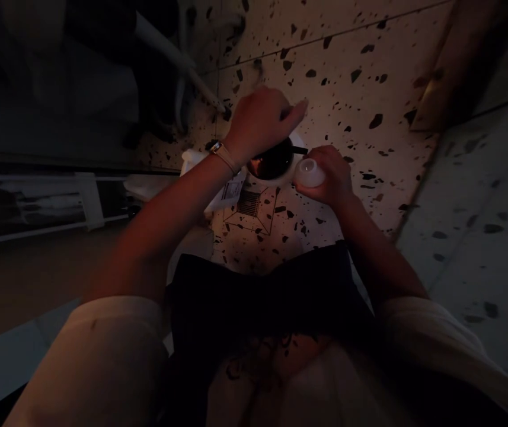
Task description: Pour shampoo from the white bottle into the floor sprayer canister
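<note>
My left hand (265, 118), with a watch (223, 155) on its wrist, is above a dark, shiny round thing (272, 161). Its thumb sticks out to the right; the other fingers are hidden behind the back of the hand. Beneath the dark thing shows the pale rim of a white round container (275, 182). A short black bar (299, 150) juts from its right side. My right hand (336, 178) is wrapped around a small white bottle (309, 172), its rounded top facing up. Under my left forearm stands a white jug (227, 193) with a label, partly covered.
The speckled floor (360, 77) has a square drain grate (248, 203) near my knees. White metal legs (182, 62) stand at the upper left, beside a low white rack (89, 200). A brownish edge (434, 89) borders the right side. The light is very dim.
</note>
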`<state>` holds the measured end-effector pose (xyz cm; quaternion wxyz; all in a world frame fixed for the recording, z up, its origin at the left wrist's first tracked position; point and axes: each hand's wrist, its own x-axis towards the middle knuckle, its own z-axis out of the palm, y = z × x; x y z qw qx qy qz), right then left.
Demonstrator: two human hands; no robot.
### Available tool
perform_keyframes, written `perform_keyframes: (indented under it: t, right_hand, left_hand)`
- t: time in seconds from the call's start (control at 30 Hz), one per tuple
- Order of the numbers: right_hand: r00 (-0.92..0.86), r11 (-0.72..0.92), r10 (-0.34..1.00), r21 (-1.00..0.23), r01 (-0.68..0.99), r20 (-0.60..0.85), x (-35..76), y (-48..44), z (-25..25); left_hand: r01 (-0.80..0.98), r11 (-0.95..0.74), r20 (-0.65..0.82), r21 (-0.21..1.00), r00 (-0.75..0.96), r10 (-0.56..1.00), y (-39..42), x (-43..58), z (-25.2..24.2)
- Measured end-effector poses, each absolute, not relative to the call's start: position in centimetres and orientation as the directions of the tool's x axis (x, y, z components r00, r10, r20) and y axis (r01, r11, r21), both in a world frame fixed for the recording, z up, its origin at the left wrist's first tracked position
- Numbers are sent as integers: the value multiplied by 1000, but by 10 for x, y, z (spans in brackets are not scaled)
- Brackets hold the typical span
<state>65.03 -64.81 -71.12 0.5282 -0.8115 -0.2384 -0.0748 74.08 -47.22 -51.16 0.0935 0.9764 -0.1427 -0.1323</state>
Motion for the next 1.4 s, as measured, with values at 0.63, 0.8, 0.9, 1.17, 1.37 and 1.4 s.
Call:
perform_keyframes:
  t: [0.63,0.8,0.9,1.17,1.37,1.4]
  right_hand:
    - [911,-402,359,-846,349,205,662,-652,-717]
    - [878,-322,308,-828,458,366,653,-655,-717]
    - [875,-298,304,-835,462,376,651,-653,-714]
    - [876,-294,356,-851,435,325,658,-648,-719]
    - [831,-323,301,-770,550,467,653,-651,-717]
    - [811,-325,284,-745,583,511,652,-652,-716]
  left_hand:
    - [-267,-954,-325,133,898,-297,-471,737,-533]
    - [-249,-944,-280,216,911,-304,-472,738,-500]
    - [-242,-939,-274,246,912,-307,-472,736,-503]
    - [-201,-958,-321,203,911,-259,-475,736,-524]
    - [-221,-954,-317,200,907,-277,-471,735,-499]
    - [-217,-959,-333,184,904,-268,-471,734,-503]
